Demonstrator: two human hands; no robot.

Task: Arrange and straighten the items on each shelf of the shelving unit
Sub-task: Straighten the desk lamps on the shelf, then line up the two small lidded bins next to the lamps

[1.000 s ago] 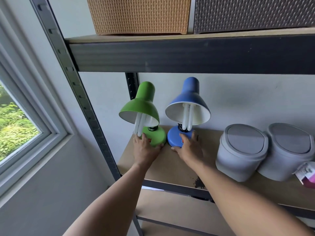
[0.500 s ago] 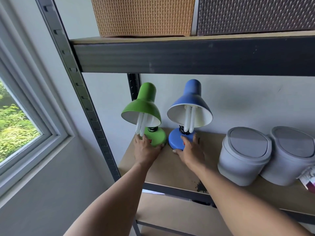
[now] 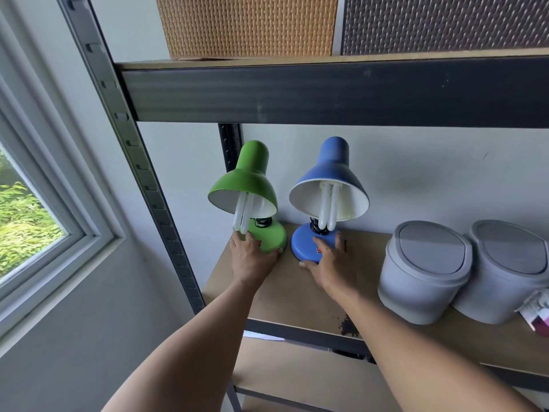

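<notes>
A green desk lamp (image 3: 246, 182) and a blue desk lamp (image 3: 329, 179) stand side by side at the left end of the middle shelf (image 3: 291, 295), shades tilted toward me. My left hand (image 3: 251, 258) grips the round green base, thumb at its right edge. My right hand (image 3: 329, 263) grips the blue base from the front, fingers curled over its top. Two grey lidded bins (image 3: 424, 269) (image 3: 505, 269) stand to the right on the same shelf.
On the upper shelf (image 3: 326, 87) sit a tan woven basket (image 3: 246, 25) and a dark woven basket (image 3: 445, 22). A pink and white package (image 3: 539, 315) lies at the far right. The metal upright (image 3: 127, 138) and a window (image 3: 26, 221) are on the left.
Both hands stay on the lamp bases, which keep their places on the shelf. The view has shifted slightly, so everything sits a little lower in the frame.
</notes>
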